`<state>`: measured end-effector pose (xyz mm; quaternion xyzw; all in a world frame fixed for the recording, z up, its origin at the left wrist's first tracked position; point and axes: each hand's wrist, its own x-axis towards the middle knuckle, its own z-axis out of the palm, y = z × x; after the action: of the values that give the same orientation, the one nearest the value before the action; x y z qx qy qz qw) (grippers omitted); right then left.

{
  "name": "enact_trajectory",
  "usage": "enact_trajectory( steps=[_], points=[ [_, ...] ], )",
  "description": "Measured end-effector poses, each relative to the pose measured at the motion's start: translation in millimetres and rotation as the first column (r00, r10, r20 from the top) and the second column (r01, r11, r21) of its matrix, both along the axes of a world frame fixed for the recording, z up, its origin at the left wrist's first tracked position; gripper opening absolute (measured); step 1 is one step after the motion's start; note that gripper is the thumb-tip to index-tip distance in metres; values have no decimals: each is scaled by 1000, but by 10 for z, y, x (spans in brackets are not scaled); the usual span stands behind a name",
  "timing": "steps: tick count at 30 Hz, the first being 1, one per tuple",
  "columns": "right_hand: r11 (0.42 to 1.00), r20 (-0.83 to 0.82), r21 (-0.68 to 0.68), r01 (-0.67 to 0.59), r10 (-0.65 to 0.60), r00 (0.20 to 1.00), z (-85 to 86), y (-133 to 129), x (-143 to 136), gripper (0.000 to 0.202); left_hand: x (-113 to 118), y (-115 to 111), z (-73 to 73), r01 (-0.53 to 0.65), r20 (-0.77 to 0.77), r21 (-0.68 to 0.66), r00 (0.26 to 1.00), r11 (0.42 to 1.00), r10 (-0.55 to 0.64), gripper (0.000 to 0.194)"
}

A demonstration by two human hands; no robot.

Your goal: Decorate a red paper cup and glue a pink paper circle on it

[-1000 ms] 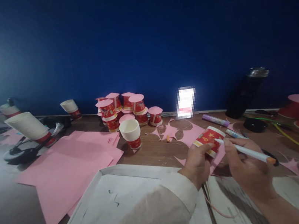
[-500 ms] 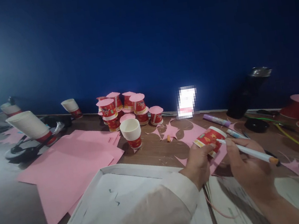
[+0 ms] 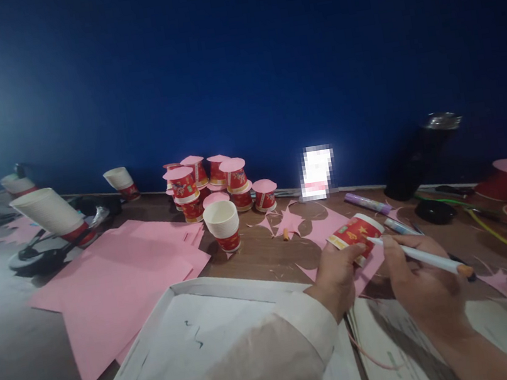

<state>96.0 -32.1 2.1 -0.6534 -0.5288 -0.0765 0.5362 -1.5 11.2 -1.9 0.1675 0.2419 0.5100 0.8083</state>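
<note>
From my head camera, my left hand (image 3: 337, 273) is wrapped around a red paper cup (image 3: 354, 233), tipped on its side over a piece of pink paper (image 3: 330, 229) on the wooden table (image 3: 263, 255), fingers closed on its printed wall. My right hand (image 3: 416, 277) pinches a white pen (image 3: 423, 258) with an orange end, its tip touching the cup near the white rim. I judge the cup very light and thin-walled: it would dent if I squeezed, so the hold belongs low on the wall near the stiffer base, with the rolled rim left free. Its glossy print looks a little slick. The pen is rigid and slim, best held close to the tip. Farther back, a cluster of red cups (image 3: 214, 183) topped with pink discs stands by the blue wall, an upright white-lined cup (image 3: 223, 225) in front of it. Flat matte pink sheets (image 3: 119, 280) lie to the left, a pale tray (image 3: 199, 338) under my sleeve, and a dark bottle (image 3: 420, 155) leans to the right.
</note>
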Motion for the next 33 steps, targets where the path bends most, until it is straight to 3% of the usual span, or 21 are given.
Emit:
enact_trajectory(
  steps=[13,19,33],
  points=[
    [1000,-33,24,4,-3,999,47,6,-25,32,-9,-12,10,14,-6,11,1000,1000,-14,41],
    [997,-46,-62,-46,43,998,22,-4,-24,31,-16,-27,15,62,-9,14,998,998,-62,43],
    [999,26,46,-29,27,999,59,-27,83,25,-37,-11,40,69,127,56,989,996,-76,40]
  ],
)
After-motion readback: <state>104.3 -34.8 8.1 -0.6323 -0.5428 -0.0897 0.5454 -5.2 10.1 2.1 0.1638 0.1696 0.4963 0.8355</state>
